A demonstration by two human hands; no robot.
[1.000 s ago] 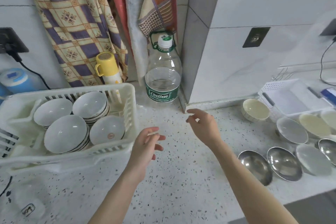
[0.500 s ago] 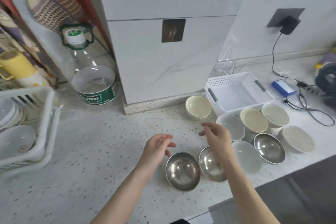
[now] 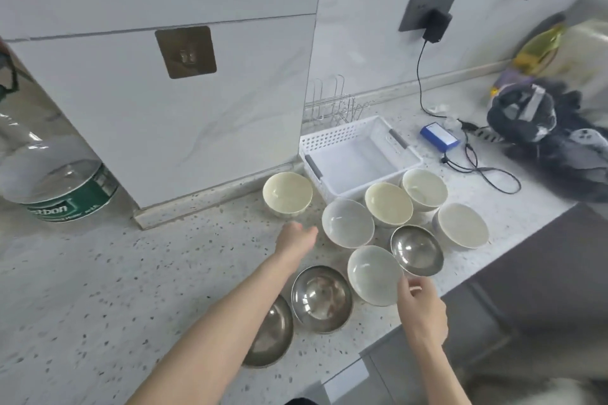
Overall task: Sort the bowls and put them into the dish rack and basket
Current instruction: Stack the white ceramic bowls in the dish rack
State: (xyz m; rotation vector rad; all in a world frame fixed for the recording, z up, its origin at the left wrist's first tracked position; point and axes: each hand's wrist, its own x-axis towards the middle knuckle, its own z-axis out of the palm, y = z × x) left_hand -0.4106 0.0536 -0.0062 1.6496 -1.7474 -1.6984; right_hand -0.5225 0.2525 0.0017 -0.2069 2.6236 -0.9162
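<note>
A: Nearest the camera, two steel bowls sit on the speckled countertop (image 3: 98,273) — the near steel bowl (image 3: 274,339), partly under the left forearm, and the second steel bowl (image 3: 321,298), touching it on the right.

B: And the right hand (image 3: 422,304)?

A: It's at the counter's front edge, fingers loosely curled, fingertips just at the rim of the near white bowl (image 3: 375,274). Whether they actually pinch that rim, I cannot tell.

B: The left hand (image 3: 296,240)?

A: Stretched forward over the counter, fingers extended and relaxed, holding nothing. It hovers between the cream bowl by the wall (image 3: 287,193) and the middle white bowl (image 3: 347,223).

B: What else is in the cluster?

A: A third steel bowl (image 3: 416,250) is tilted, leaning against the near white bowl's right side. Behind it stand two cream bowls — the left cream bowl (image 3: 388,204) and the right cream bowl (image 3: 424,189) — and to the right, a wide pale bowl (image 3: 460,223).

B: And the basket?

A: The white basket (image 3: 329,141) stands just behind the bowls, with nothing in it, and the two cream bowls are pressed up against its front wall. A wire rack (image 3: 332,105) rises behind it at the wall.

B: Further off?

A: Far left, a big clear bottle (image 3: 49,174) with a green label. Right of the basket, a blue box (image 3: 439,136) and a black cable (image 3: 421,76) running up to a wall socket (image 3: 427,11), with dark blurred clutter beyond.
</note>
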